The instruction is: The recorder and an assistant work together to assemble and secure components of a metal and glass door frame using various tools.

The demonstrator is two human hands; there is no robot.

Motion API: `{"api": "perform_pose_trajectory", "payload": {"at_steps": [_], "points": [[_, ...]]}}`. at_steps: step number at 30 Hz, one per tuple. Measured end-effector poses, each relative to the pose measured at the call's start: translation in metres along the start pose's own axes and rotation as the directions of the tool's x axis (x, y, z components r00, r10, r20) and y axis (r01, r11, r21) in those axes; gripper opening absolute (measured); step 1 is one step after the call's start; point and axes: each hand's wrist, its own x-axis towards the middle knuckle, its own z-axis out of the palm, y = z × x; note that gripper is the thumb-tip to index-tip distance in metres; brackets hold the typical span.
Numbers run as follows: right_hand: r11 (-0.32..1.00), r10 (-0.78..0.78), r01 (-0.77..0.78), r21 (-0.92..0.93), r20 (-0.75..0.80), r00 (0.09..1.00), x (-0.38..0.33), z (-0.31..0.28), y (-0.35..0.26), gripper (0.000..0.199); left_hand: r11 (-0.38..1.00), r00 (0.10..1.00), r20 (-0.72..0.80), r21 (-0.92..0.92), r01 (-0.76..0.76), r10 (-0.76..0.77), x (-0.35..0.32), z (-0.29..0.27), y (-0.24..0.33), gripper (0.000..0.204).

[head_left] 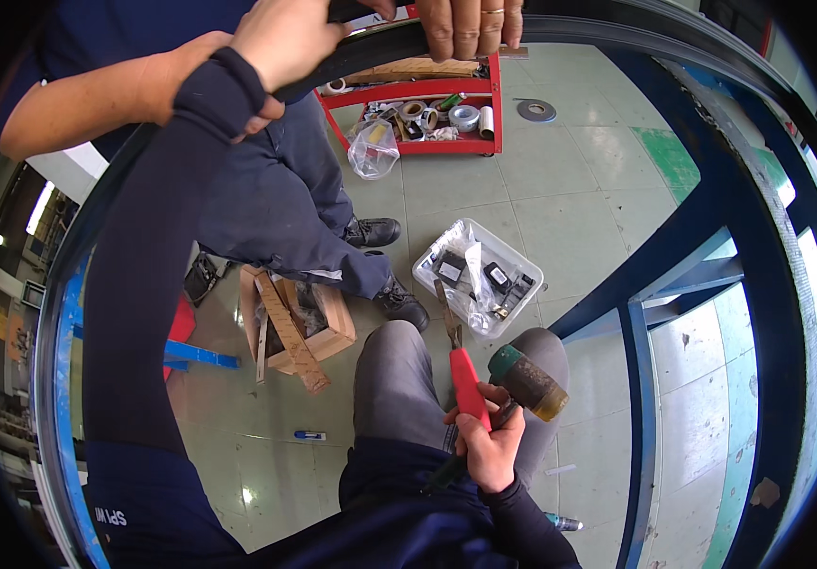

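My left hand [285, 38] is raised at the end of a long black sleeve and grips a black curved rubber strip [371, 52] that runs along a large round frame. A co-worker's hand [470, 24] with a ring holds the same strip just to the right. Their other hand [262, 109] rests by my left wrist. My right hand [489, 446] sits low over my grey-trousered knee. It is closed on both red-handled pliers [465, 379] and a mallet [527, 379] with a dark head and a yellowish face.
The co-worker sits on a wooden crate [295, 322]. A clear plastic bin [522, 270] of small parts stands on the floor by my knee. A red cart [427, 95] with tape rolls, a plastic bag [371, 147] and a blue steel frame [702, 266] are nearby.
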Motion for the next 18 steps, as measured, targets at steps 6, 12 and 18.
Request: {"api": "perform_pose_trajectory", "payload": {"at_steps": [6,12,18], "points": [[1.000,0.019,-0.019,-0.006,-0.051,0.999,0.002,-0.001,0.004,0.040,0.966,0.904,0.414,-0.259,0.004,0.107,0.031,-0.012,-0.025,0.031],[0.999,0.032,-0.028,0.043,-0.110,0.993,0.007,-0.008,0.007,0.040,0.955,0.955,0.004,0.033,-0.296,0.296,0.005,0.000,-0.023,0.028],[0.999,0.024,-0.031,-0.041,-0.161,0.987,0.013,-0.023,0.000,0.032,0.466,0.621,-0.229,-0.484,-0.740,0.749,0.006,-0.008,-0.041,0.031]]}}
